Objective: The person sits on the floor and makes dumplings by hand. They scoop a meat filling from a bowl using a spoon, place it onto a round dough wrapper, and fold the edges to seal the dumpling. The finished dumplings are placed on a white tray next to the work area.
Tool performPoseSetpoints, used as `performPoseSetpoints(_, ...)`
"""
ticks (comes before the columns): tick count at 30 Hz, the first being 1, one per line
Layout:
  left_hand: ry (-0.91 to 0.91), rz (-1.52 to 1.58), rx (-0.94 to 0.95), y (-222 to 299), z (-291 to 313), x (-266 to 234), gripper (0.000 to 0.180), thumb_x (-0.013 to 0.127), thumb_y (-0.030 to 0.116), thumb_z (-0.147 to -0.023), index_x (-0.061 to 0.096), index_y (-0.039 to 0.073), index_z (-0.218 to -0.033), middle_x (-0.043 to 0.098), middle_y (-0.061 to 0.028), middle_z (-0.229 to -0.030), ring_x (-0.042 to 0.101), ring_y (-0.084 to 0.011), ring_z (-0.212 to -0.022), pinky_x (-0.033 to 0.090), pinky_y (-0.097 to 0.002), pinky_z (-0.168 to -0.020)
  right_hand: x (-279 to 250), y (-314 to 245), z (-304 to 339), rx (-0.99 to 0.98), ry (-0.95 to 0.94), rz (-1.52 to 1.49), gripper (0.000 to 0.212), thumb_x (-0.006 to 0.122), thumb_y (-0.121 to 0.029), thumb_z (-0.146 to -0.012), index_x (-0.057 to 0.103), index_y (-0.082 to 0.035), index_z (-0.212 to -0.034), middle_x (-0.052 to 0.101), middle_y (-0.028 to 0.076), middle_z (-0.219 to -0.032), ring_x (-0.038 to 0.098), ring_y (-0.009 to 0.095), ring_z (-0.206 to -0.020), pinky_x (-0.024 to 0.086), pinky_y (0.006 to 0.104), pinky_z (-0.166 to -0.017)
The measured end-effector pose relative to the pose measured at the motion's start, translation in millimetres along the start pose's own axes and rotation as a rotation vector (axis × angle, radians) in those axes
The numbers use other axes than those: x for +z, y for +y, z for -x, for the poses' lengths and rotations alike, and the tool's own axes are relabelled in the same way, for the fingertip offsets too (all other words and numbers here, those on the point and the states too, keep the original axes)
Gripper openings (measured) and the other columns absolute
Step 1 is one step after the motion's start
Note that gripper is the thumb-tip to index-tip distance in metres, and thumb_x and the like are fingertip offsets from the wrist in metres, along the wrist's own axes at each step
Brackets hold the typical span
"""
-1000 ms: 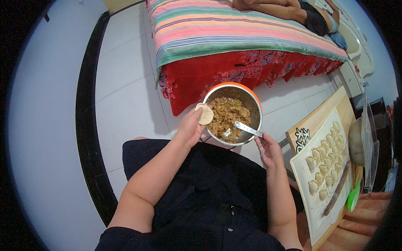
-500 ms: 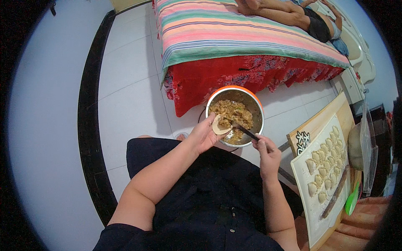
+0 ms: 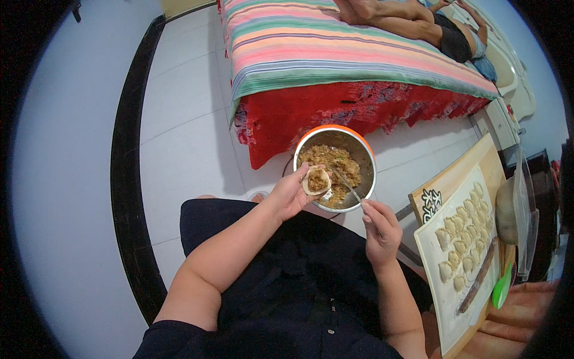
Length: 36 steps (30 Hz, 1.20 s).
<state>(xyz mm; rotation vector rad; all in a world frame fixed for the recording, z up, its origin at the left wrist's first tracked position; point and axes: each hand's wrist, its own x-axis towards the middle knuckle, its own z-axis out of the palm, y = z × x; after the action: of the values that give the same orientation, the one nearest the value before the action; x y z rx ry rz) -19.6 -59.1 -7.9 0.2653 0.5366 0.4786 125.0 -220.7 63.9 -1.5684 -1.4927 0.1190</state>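
In my left hand [image 3: 292,192] rests a round dumpling wrapper [image 3: 310,186], held by its edge over the near left rim of a metal bowl [image 3: 372,173]. A mound of brown minced filling [image 3: 317,179] sits in the middle of the wrapper. My right hand [image 3: 381,230] pinches the handle of a spoon [image 3: 351,188], right of the bowl. The spoon's far end reaches toward the wrapper and the filling in the bowl; its tip is hard to make out. More filling [image 3: 342,163] lies inside the bowl.
At right, a white board [image 3: 443,311] bears rows of folded dumplings [image 3: 460,230] and a rolling pin [image 3: 478,278]. A green spoon [image 3: 503,288] and a metal pot [image 3: 507,209] are beside it. Beyond the bowl stands a bed [image 3: 335,54] with a person [image 3: 412,24] lying on it.
The spoon has turned in my right hand and drawn back slightly from the wrapper. More filling now shows spread on the wrapper. My left hand has hardly moved.
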Motion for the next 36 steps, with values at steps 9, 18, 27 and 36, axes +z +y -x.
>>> performPoseSetpoints(9,-0.066,-0.035,-0.033,0.6,-2.8,-6.7,0.047,0.021,0.031,-0.1,0.039,-0.003,-0.127,0.052,-0.0214,-0.121,0.055,-0.0291,-0.11,0.048,-0.0407,-0.094,3.5,9.4,17.6,-0.295,-0.121,0.177,0.027,0.069,0.002,-0.069,0.066,-0.005,-0.095,0.065,0.011,-0.095,0.064,0.023,-0.076,0.053,0.0301,-0.064)
performPoseSetpoints(18,-0.04,-0.12,-0.044,0.4,2.9,4.1,0.049,0.019,0.032,-0.1,0.038,-0.003,-0.128,0.051,-0.0226,-0.121,0.053,-0.0299,-0.112,0.048,-0.0392,-0.096,-3.6,7.8,14.0,-0.263,-0.061,0.143,0.026,0.068,0.003,-0.07,0.066,-0.003,-0.095,0.065,0.012,-0.094,0.065,0.023,-0.077,0.054,0.0304,-0.063)
performPoseSetpoints(27,-0.07,-0.083,-0.079,0.1,2.6,4.6,0.046,0.023,0.033,-0.1,0.044,0.0,-0.124,0.057,-0.0171,-0.116,0.058,-0.0249,-0.107,0.051,-0.0371,-0.09,-2.9,6.7,17.7,-0.304,-0.12,0.17,0.03,0.07,0.004,-0.067,0.066,-0.005,-0.096,0.066,0.01,-0.094,0.065,0.024,-0.077,0.054,0.0292,-0.063)
performPoseSetpoints(36,-0.069,-0.151,-0.089,1.3,4.0,8.6,0.047,0.024,0.033,-0.1,0.041,-0.002,-0.127,0.054,-0.0191,-0.119,0.056,-0.0264,-0.109,0.053,-0.0371,-0.087,-13.5,13.9,17.1,0.214,0.028,-0.159,0.02,0.055,-0.014,-0.09,0.063,0.003,-0.099,0.064,0.014,-0.092,0.064,0.02,-0.078,0.052,0.0293,-0.072)
